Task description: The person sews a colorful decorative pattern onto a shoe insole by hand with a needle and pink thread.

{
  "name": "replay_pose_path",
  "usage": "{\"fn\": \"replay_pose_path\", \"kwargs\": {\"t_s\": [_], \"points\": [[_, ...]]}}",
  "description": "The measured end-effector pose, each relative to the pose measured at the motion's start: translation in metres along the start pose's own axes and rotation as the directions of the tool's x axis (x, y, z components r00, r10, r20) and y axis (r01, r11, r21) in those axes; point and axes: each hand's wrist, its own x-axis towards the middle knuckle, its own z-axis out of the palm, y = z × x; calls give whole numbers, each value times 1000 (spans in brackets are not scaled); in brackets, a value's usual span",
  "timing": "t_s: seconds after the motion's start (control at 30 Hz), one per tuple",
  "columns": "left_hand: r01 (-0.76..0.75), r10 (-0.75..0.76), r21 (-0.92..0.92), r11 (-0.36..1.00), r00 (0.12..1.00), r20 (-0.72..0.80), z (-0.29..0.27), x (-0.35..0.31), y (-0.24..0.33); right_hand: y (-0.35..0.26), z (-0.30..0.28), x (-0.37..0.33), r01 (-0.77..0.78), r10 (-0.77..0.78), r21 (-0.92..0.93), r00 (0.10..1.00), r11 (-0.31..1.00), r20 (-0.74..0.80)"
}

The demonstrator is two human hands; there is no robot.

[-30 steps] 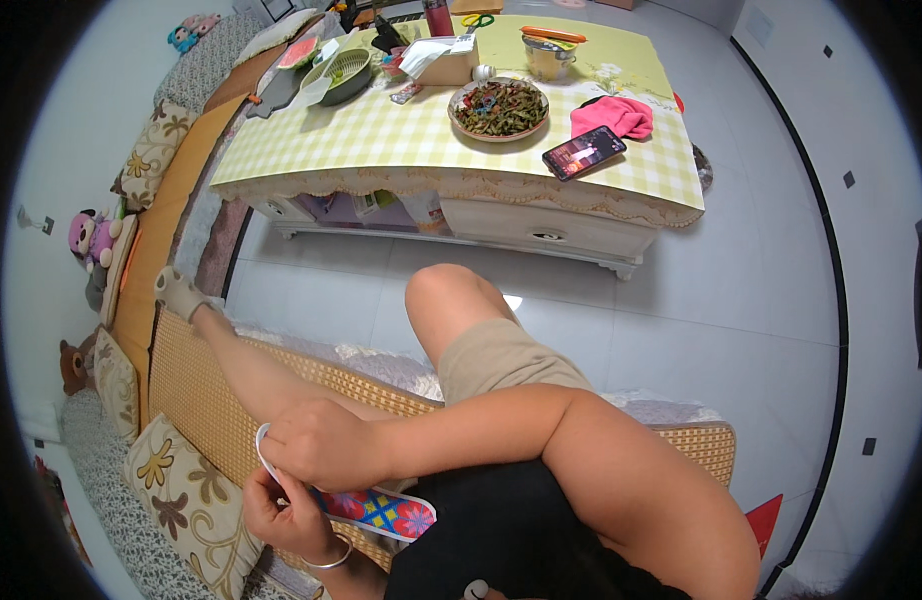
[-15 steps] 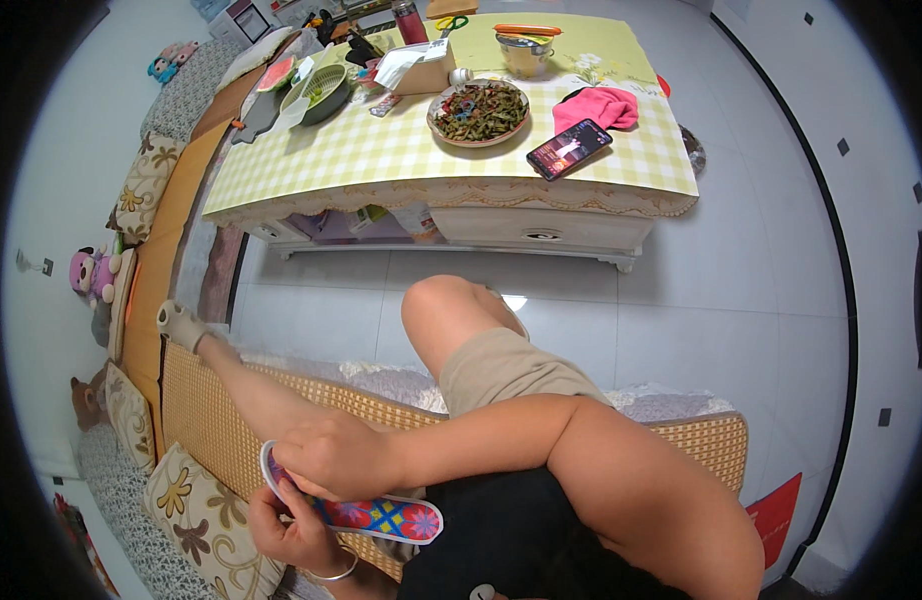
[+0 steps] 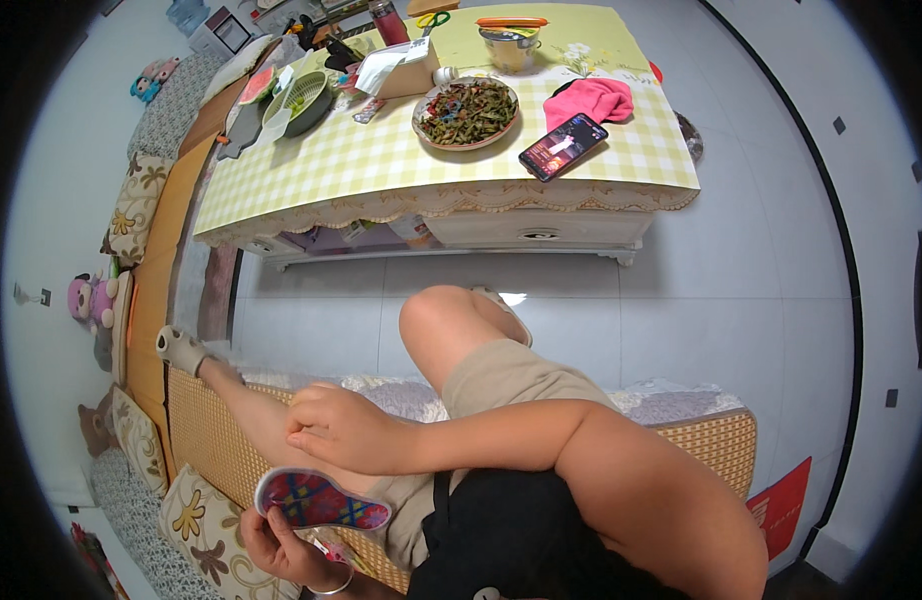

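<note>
My left hand (image 3: 286, 548), a bangle at its wrist, pinches a shoe insole (image 3: 326, 503) with thumb on its near side. The insole has a white edge and a colourful stitched pattern of purple, red, blue and yellow. It is tilted over my lap, its wide end at my fingers. My right hand (image 3: 341, 428) hovers just above the insole, apart from it, with fingers curled into a pinch. Whatever thin thing may be between those fingertips is too small to make out. A small pink and white item (image 3: 331, 550) lies beside my left wrist, partly hidden.
Ahead stands a table with a checked cloth (image 3: 331, 180). On it are a plate of greens (image 3: 466, 115), a phone (image 3: 564, 147), a pink cloth (image 3: 589, 103), a tissue box (image 3: 401, 72) and a basket (image 3: 308, 103). Patterned cushions (image 3: 206, 530) lie left on the woven seat mat (image 3: 216, 415).
My right hand has lifted up and away from the insole. The insole has turned, its narrow end swinging left and its face darker. My left hand still grips it.
</note>
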Motion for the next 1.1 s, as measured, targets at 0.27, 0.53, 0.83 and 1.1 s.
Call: {"fn": "replay_pose_path", "kwargs": {"t_s": [0.27,0.53,0.83,1.1], "points": [[193,-113,-288,938,956,273,21,1,-17,34,7,-19,-745,431,527,667,410,608],[304,-212,-179,936,890,402,45,18,-19,54,2,-22,-753,470,632,632,183,616],[287,-202,-139,948,879,432,74,28,-18,59,-20,-13,-722,497,692,596,-12,630],[332,-214,-166,929,845,490,83,31,-24,68,-25,-14,-699,491,709,588,-92,643]]}}
